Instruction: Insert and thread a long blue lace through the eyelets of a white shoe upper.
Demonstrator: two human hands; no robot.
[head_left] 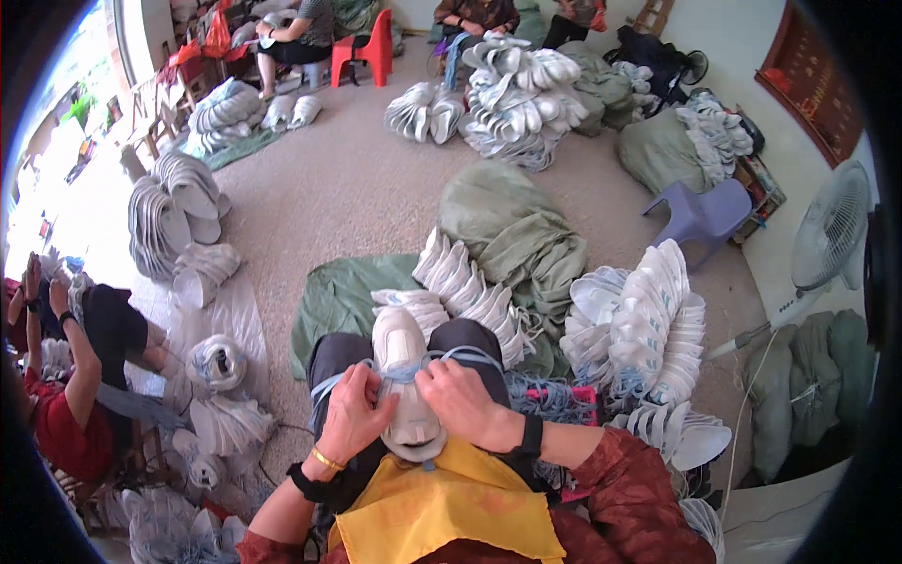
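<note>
A pale grey-white shoe upper (398, 340) lies lengthwise between my thighs, its rounded far end pointing away from me. Across its middle runs a light-blue lace (472, 354), with loose lengths hanging over both knees. My left hand (351, 418) is closed at the upper's left edge, its fingertips pinching the lace. On the opposite edge, my right hand (465, 399) is curled with thumb and fingers pressed together on the lace. The exact grip is partly hidden by the fingers. A yellow cloth (446, 508) covers my lap below the upper.
Beside my right thigh sits a pink basket (584, 406) of blue laces. Stacked uppers (648, 320) rise at right; more (470, 291) lie ahead by a green sack (498, 211). A purple stool (700, 216) and a fan (832, 226) stand right. A co-worker (75, 395) sits left.
</note>
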